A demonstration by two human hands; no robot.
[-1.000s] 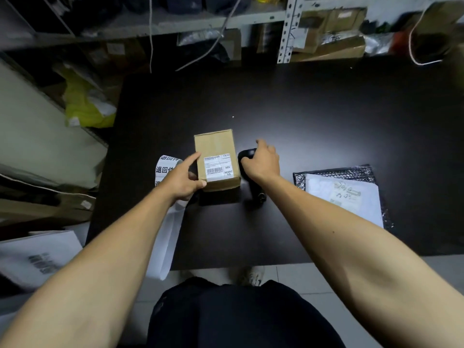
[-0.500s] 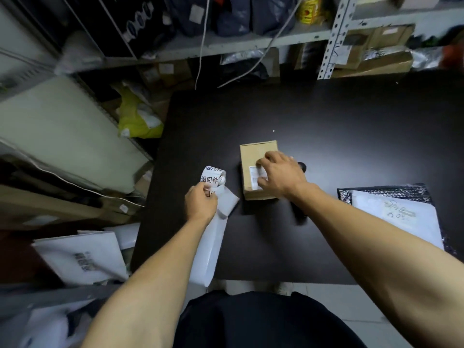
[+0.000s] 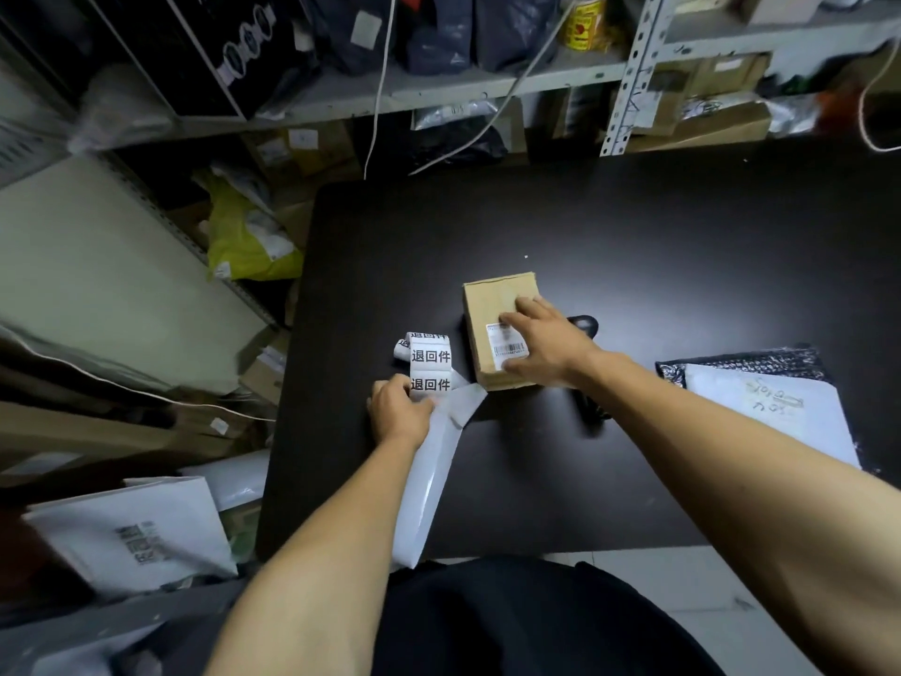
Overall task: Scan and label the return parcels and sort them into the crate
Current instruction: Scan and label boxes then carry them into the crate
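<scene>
A small brown cardboard box [image 3: 497, 300] with a white barcode label lies on the black table [image 3: 634, 246]. My right hand [image 3: 541, 341] rests flat on its top, fingers straight, covering part of the label. Left of the box lies a roll of white return labels [image 3: 428, 356] with printed black characters. My left hand [image 3: 400, 409] pinches the lower end of its unrolled strip, whose blank backing paper [image 3: 434, 485] trails off the table's front edge. A black handheld scanner [image 3: 585, 324] lies behind my right wrist, mostly hidden.
A white mailer on a black bubble bag [image 3: 775, 407] lies at the table's right. White parcels [image 3: 141, 534] sit low at the left. Shelves [image 3: 439, 90] with boxes, bags and hanging cables stand behind; a yellow bag [image 3: 239, 241] is at the back left.
My right hand left the scanner and moved onto the box top. My left hand let go of the box, took the label strip and pulled it out from the roll.
</scene>
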